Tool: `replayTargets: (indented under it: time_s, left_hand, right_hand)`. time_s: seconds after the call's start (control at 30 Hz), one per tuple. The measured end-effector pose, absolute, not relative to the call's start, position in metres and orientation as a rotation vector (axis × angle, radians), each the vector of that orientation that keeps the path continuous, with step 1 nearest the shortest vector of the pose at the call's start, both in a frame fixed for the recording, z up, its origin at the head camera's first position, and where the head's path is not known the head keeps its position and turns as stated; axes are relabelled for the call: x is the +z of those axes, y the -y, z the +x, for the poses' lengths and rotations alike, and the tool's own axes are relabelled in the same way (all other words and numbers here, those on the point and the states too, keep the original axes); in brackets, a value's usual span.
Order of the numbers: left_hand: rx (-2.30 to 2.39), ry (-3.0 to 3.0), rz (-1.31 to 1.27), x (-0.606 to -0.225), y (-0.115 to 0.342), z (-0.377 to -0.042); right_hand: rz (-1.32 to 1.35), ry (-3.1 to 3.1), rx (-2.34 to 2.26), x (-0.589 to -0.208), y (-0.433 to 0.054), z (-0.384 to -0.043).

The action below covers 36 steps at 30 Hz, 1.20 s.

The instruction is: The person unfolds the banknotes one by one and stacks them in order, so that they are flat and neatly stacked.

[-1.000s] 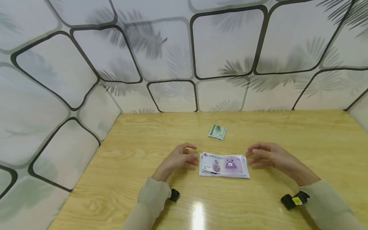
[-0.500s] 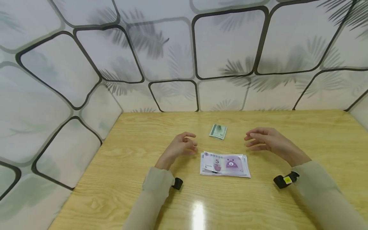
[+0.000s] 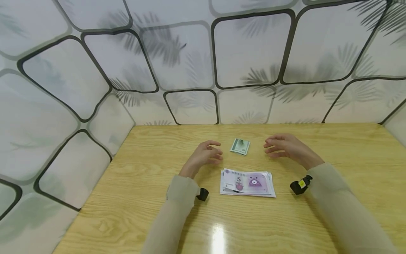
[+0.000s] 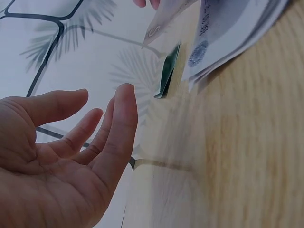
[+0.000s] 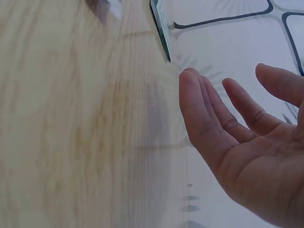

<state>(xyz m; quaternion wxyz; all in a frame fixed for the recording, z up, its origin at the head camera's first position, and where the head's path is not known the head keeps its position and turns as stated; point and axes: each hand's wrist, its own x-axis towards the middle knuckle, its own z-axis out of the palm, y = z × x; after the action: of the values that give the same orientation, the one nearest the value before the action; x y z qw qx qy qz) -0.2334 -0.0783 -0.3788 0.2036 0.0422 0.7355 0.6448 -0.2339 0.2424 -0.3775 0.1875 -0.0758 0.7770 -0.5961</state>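
A folded green banknote [image 3: 240, 146] lies on the table between my two hands in the head view. My left hand [image 3: 204, 155] hovers to its left, fingers relaxed and holding nothing. On the other side my right hand [image 3: 287, 147] hangs loosely bent, its fingers apart from the note. Nearer to me lies a flat stack of purple and white banknotes [image 3: 248, 182], a purple 5 on top. The left wrist view shows the green note [image 4: 168, 71] beyond the fingertips, with the stack [image 4: 228, 35] above. In the right wrist view the green note [image 5: 160, 28] stands out beyond the fingers.
The wooden table [image 3: 127, 197] runs back to a wall [image 3: 247, 49] with a black-line and leaf pattern. Another patterned wall [image 3: 60, 106] borders the left side. A black wrist camera [image 3: 203, 194] sits under the left cuff, a second one [image 3: 299, 185] under the right.
Both hands have moved forward from beside the purple stack to either side of the green note, drawing a little closer together. The notes have stayed in place.
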Motion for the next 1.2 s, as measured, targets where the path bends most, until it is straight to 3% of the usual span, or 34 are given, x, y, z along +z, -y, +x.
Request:
replayTargets:
  time_s: [1.2]
  left_hand:
    - [1.8,-2.0,-0.009,-0.384,0.053,-0.27]
  right_hand:
    - [-0.086,-1.94,-1.78,-0.38,-0.21,-0.263]
